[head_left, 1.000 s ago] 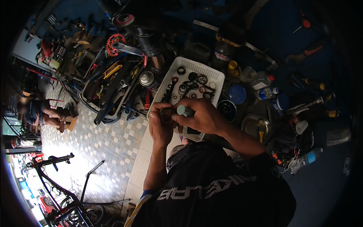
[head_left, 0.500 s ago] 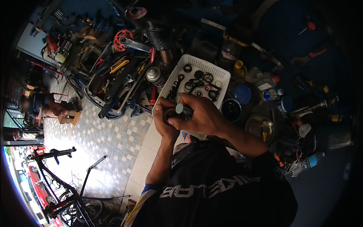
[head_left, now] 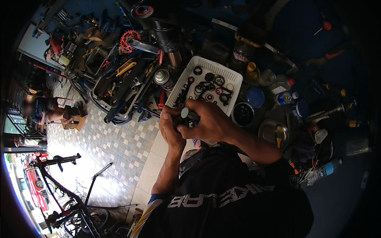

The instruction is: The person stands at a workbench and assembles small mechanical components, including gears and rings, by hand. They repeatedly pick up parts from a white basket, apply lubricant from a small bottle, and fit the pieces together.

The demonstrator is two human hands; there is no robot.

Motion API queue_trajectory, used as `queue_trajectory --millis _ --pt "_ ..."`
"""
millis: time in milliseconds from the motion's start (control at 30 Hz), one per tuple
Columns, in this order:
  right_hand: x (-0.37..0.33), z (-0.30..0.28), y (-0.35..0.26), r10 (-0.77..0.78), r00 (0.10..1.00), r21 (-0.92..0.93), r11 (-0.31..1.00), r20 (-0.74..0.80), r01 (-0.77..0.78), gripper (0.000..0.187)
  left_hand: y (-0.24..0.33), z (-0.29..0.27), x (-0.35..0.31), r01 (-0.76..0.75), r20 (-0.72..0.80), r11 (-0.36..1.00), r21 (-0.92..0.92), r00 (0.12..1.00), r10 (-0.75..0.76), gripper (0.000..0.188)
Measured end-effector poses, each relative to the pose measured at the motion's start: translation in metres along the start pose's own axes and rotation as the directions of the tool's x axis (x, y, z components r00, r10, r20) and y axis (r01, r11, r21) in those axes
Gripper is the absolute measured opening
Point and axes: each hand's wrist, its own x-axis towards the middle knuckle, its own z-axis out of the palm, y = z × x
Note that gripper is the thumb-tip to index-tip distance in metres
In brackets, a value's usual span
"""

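The dark cylindrical tool [head_left: 185, 114], pale green at its round end, sits between my two hands, over the near end of the white perforated basket [head_left: 232, 71]. My right hand [head_left: 208, 121] is wrapped round its body; my left hand [head_left: 170, 129] cups a dark part [head_left: 177, 120] right beside it (mostly buried in my fingers, so I can't tell how the two meet). The hands are together, fingers all but touching.

If the tool sits askew when I put force on it, I'd expect it to skid and nick the part or my left hand. A loose grip could let either piece drop, and it would be hard to pick out among the black rings [head_left: 207, 85] in the basket, or could bounce toward the round black tub [head_left: 243, 125] just beside it.

Compared with half a second ago, the pale green end has shifted slightly left, toward my left fingers, and the part's round opening, visible then, is now covered. The basket and its rings look undisturbed.
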Motion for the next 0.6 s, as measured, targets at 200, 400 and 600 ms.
queue_trajectory --millis 200,400,600 --pt "0.003 0.001 -0.002 0.014 1.0 0.005 1.0 0.028 -0.015 0.049 -0.01 -0.009 0.002 -0.085 0.017 0.993 0.082 0.996 0.083 0.048" --pt "0.012 0.018 0.009 -0.038 0.997 0.222 0.974 -0.061 0.05 0.048 -0.013 -0.004 0.004 -0.022 -0.104 0.999 -0.036 0.994 0.018 0.049" --pt "0.014 0.021 0.009 -0.029 0.998 0.408 0.912 -0.058 0.05 0.052 -0.006 -0.007 0.005 -0.09 -0.047 0.996 -0.023 0.995 0.089 0.05"
